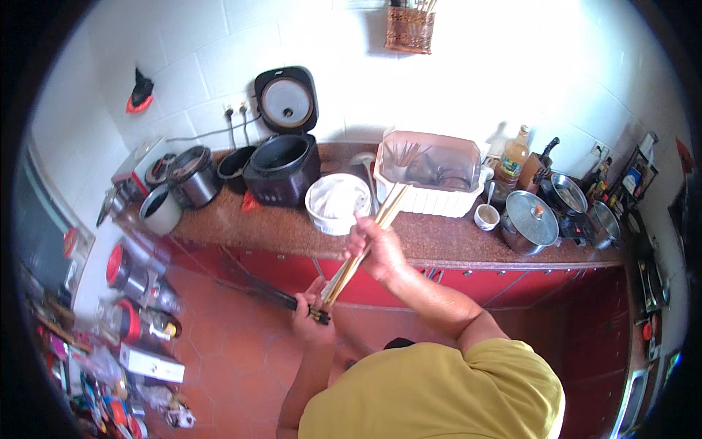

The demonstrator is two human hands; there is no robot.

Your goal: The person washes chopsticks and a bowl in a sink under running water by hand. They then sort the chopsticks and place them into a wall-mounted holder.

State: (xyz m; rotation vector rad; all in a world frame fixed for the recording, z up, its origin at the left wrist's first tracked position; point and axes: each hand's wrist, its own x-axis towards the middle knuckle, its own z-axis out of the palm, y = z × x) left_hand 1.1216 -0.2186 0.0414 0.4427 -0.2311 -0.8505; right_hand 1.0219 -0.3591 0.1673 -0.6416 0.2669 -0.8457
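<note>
My right hand (377, 249) is closed around a bundle of light wooden chopsticks (346, 279), which slants up towards the counter. Below and to the left, my left hand (313, 317) grips several dark chopsticks (285, 299) with gold-coloured marks near one end. The lower ends of the light bundle come close to my left fingers; whether they touch cannot be told. Beyond my right hand stand a white bowl (339, 198) with a pale cloth or bag inside and a white plastic dish basket (433, 203) with a clear pinkish lid.
An open rice cooker (282, 175) and several pots stand at the counter's left. To the right are a small cup (486, 218) with a spoon, a lidded pot (530, 219), a bottle (514, 156) and a knife block (533, 173). Jars and bags crowd the floor at left.
</note>
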